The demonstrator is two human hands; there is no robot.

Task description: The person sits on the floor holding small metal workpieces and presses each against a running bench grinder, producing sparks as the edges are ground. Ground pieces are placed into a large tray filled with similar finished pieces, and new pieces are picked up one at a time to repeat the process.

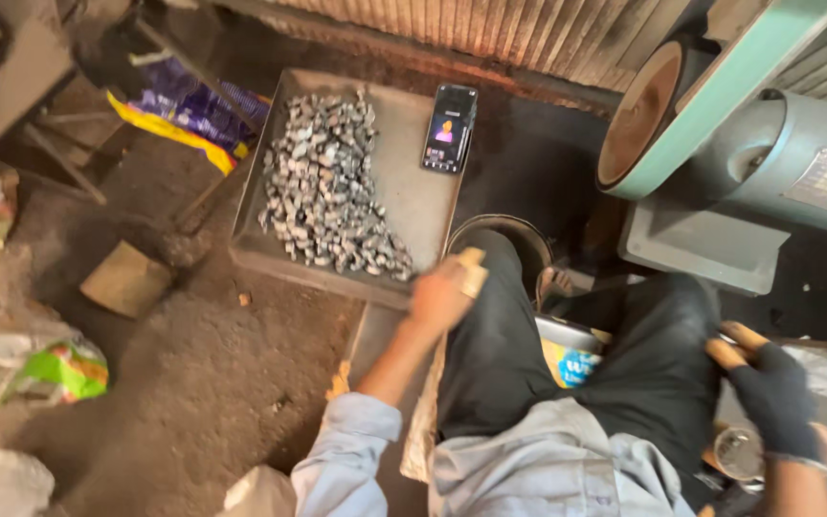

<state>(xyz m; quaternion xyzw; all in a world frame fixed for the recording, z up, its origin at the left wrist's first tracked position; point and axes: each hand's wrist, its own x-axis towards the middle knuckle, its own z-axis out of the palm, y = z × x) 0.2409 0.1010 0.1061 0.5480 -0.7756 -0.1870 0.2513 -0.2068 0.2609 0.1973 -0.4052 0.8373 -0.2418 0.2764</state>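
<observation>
Left hand [440,295]: bare, reaching forward over the left knee, at the near right corner of the tray. The picture is blurred here by motion. The fingers [452,278] are curled around a small tan block [473,271], which sticks out past the knuckles on the side toward the knee; only its upper end shows.

Right hand [775,397]: in a dark glove, low beside the right thigh. The fingers [753,369] are closed over a wooden handle [734,345], whose orange-brown ends poke out just above the glove. What the handle belongs to cannot be told.

Tray [423,206]: shallow, grey metal, rectangular, resting on the dirt floor in front of the seated person. A long heap of small grey metal pieces [327,187] covers its left half, running from the far edge to the near edge, where it ends just beside the left hand.

Phone [449,127]: dark, screen lit, lying flat in the tray's far right corner, well apart from the heap.

Grinder [681,105]: green belt guard over a brown wheel, grey motor housing behind it, standing right of the tray.

Floor [193,373]: bare dirt, with crumpled bags [35,364] at the left.
</observation>
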